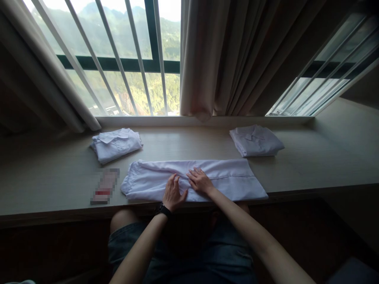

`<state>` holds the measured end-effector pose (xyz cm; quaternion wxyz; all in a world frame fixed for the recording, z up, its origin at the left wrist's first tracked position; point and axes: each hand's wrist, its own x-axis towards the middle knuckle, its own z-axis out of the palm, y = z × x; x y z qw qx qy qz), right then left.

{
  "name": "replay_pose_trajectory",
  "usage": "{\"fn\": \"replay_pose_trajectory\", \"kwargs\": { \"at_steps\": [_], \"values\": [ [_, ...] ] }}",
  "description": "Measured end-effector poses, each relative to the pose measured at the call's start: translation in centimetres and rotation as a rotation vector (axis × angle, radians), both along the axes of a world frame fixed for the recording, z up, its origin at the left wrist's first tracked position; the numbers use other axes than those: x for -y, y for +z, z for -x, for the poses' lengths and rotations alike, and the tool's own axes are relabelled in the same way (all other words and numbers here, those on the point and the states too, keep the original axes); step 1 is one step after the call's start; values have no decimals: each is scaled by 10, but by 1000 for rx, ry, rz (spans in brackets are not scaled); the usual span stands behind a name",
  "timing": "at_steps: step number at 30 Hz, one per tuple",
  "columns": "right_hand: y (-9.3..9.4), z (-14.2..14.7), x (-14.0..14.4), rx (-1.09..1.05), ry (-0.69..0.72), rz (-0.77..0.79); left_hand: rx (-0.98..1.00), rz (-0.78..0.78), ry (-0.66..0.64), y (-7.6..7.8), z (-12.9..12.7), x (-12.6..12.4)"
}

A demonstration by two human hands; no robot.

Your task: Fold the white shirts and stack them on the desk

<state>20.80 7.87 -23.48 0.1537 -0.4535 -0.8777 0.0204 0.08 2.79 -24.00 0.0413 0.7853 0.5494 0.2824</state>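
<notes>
"How are those hands?"
"Left hand (174,193) on the long folded white cloth (233,183), thumb apart from loosely bent fingers; right hand (201,182) at its two o'clock, fingers laid flat. Neither has closed on anything."
"And the cloth?"
"Twelve o'clock from the person's knees (124,220), along the counter's (299,169) near edge."
"Around it?"
"A blurred flat item (106,185) at ten, a folded shirt (117,149) at eleven, another shirt (256,142) at one, then the barred window (127,43)."

Left hand (174,195) and right hand (201,183) hide cloth (237,186) beneath them; pixelation obscures 1 object (106,186) nearby.
</notes>
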Motion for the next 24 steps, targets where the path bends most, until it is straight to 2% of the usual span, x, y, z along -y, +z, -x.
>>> {"fn": "replay_pose_trajectory", "kwargs": {
  "at_steps": [3, 7, 10, 12, 15, 16, 18, 21, 24],
  "values": [
    [-6, 0, 2, 17, -42, 28, -47, -23, -10, 8, -5, -1],
    [-7, 4, 1, 10, -57, 64, -156, -8, -89, 16, -24, -13],
    [-3, -15, 2, -61, -171, -1, -181, 56, -95, 12, -36, -24],
    [-1, -49, 8, -136, -386, -86, -177, 84, -82, 7, -38, -29],
    [2, -127, 20, -243, -838, -151, -158, 75, -67, 1, -38, -31],
    [4, -155, 24, -266, -969, -118, -155, 66, -60, 1, -38, -31],
    [9, -206, 28, -297, -1170, 49, -159, 44, -54, 2, -38, -29],
    [18, -257, 25, -376, -1252, 323, -179, 1, -87, 8, -40, -27],
    [29, -277, 14, -479, -1168, 439, -214, -11, -191, 11, -40, -26]
  ]
}}
